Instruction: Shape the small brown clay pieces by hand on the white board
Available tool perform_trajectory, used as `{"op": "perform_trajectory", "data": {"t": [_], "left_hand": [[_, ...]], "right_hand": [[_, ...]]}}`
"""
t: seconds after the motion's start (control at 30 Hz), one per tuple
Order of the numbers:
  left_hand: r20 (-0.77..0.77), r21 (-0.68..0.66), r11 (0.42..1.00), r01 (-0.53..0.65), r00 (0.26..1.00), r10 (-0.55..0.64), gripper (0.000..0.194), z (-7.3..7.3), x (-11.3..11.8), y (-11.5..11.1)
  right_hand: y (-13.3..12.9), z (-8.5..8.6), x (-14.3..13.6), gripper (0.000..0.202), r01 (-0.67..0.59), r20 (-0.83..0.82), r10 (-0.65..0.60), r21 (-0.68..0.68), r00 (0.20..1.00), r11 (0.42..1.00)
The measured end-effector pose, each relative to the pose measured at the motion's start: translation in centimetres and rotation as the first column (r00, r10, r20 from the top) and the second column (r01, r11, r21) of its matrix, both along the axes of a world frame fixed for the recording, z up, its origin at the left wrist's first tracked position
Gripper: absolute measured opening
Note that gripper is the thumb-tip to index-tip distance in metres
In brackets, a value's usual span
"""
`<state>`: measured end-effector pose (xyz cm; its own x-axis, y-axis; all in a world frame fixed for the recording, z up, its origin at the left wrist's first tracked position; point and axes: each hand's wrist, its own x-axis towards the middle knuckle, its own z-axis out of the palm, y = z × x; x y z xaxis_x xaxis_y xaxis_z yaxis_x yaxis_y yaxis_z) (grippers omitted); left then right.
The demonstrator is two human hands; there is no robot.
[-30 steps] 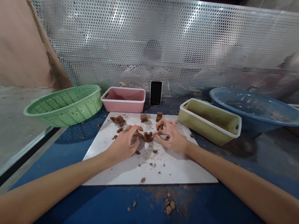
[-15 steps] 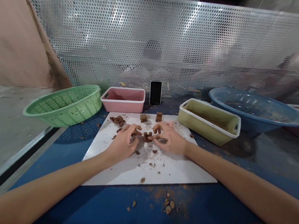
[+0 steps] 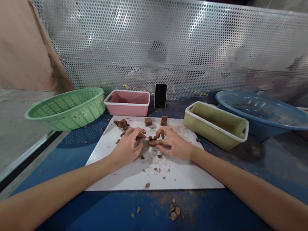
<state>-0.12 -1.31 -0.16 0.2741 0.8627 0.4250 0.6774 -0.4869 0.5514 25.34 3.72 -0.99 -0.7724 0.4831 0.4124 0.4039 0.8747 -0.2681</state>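
A small piece of brown clay (image 3: 152, 141) with raised knobs sits on the white board (image 3: 123, 179). My right hand (image 3: 174, 144) has its thumb and forefinger on the right side of this piece, pinching it. Just left of the clay, my left hand (image 3: 128, 146) is curved with thumb and fingers apart, holding nothing that I can see. Behind the hands stand two small shaped clay blocks, the left block (image 3: 148, 121) and the right block (image 3: 164, 121). A rough clay lump (image 3: 121, 123) lies at the board's back left.
Crumbs and clay bits (image 3: 174, 213) are scattered over the board and the blue table (image 3: 100, 218). Around the back stand a green basket (image 3: 66, 109), a pink bin (image 3: 126, 109), a phone (image 3: 160, 96), a yellow-green bin (image 3: 211, 128) and a blue basin (image 3: 263, 122). A perforated metal panel (image 3: 120, 27) rises behind.
My right forefinger has shifted down and left against the clay piece. The left fingers stay almost in place beside it. The bins and blocks have not moved.
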Motion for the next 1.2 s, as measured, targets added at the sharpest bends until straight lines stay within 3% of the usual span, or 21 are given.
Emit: {"op": "perform_trajectory", "data": {"t": [0.17, 0.53, 1.0, 1.2], "left_hand": [[-0.032, 0.014, 1.0, 0.013, 0.999, -0.012, 0.031, 0.19, -0.07, -0.03], [-0.09, -0.031, 0.978, 0.206, 0.974, -0.208, 0.043, 0.1, -0.16, -0.27], [-0.084, -0.033, 0.968, 0.25, 0.964, -0.252, 0.055, -0.14, -0.51, 0.1], [-0.065, -0.011, 0.981, 0.194, 0.979, -0.195, 0.042, 0.04, -0.28, -0.11]], "right_hand": [[-0.16, 0.23, 0.63, 0.027, 0.057, -0.076, -0.058, -0.007, 0.995, 0.998], [0.36, -0.05, 0.74, 0.027, 0.012, -0.029, -0.01, 0.048, 1.0, 0.999], [0.32, 0.0, 0.42, 0.028, 0.015, 0.019, -0.016, 0.011, 1.0, 1.0], [0.27, -0.12, 0.5, 0.013, 0.101, -0.075, -0.101, 0.0, 0.992, 0.995]]}}
